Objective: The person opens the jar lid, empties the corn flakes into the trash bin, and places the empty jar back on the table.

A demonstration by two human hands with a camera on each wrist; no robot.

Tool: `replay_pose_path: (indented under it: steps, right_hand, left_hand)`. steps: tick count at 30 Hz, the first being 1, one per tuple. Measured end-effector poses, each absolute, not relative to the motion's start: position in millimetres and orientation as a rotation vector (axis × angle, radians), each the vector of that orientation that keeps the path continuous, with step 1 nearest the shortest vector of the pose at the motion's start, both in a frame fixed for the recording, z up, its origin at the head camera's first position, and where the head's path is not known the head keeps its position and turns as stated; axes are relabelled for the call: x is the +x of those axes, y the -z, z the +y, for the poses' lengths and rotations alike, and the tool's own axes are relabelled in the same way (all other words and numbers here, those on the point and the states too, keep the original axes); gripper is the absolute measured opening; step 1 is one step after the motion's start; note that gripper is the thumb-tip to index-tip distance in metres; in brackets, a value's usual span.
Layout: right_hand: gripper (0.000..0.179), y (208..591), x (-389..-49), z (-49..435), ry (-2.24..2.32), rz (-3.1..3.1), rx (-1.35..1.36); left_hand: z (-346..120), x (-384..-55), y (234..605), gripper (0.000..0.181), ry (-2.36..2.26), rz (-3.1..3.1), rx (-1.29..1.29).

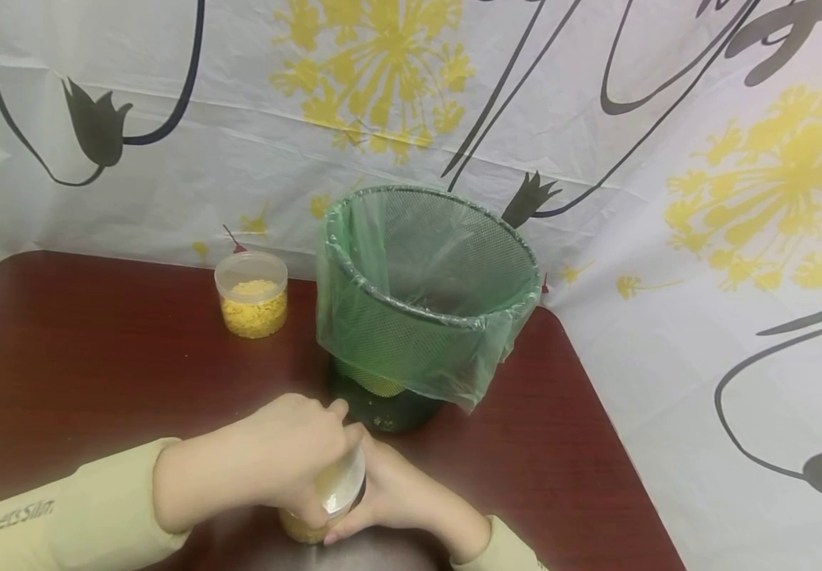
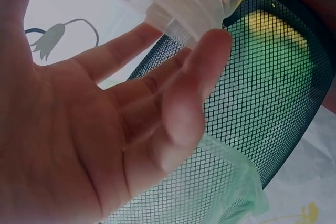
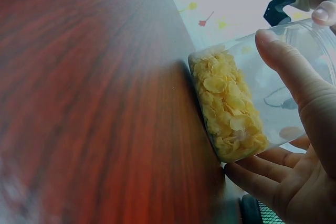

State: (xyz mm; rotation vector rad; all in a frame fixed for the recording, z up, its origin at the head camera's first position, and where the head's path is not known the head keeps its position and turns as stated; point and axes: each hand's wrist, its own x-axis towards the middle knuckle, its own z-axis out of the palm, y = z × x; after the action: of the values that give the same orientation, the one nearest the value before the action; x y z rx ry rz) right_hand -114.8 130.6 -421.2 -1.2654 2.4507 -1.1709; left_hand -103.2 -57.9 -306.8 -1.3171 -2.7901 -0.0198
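Observation:
A clear jar point(image 3: 252, 69) of yellow flakes point(image 3: 227, 109) stands upright on the table at the near edge of the head view. The flakes fill its lower part. My right hand point(image 1: 398, 485) grips the jar's side, thumb on one side and fingers on the other in the right wrist view. From above, my left hand point(image 1: 275, 448) holds the whitish lid point(image 1: 346, 482) at the jar's top. In the left wrist view the fingertips touch the edge of this lid point(image 2: 184, 3). How tightly the lid sits is hidden.
Behind the hands stands a mesh wastebasket point(image 1: 382, 412) lined with a green bag point(image 1: 411, 337). To its left is another clear jar point(image 1: 252, 297) with yellow flakes. The dark red table point(image 1: 97, 349) meets a patterned cloth point(image 1: 168, 190) at the back and right.

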Motion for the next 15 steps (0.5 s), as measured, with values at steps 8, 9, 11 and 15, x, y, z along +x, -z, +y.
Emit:
replay_pose_path:
  steps: [8,9,11,15]
  right_hand:
    - [0.102,420,-116,130,1.19,2.434,-1.296]
    - [0.104,420,-116,129,1.186,2.439,-1.299]
    - [0.109,419,-116,129,1.18,2.449,-1.284]
    - [0.114,418,-114,129,1.146,2.467,-1.253]
  left_hand:
    - [-62,-106,302,0.074,-0.017,-2.714,-1.44]
    - [-62,-106,301,0.074,-0.008,-2.707,-1.477]
    - [-63,-105,300,0.074,-0.006,-2.703,-1.544]
    - [-65,-104,295,0.082,-0.029,-2.77,-1.612]
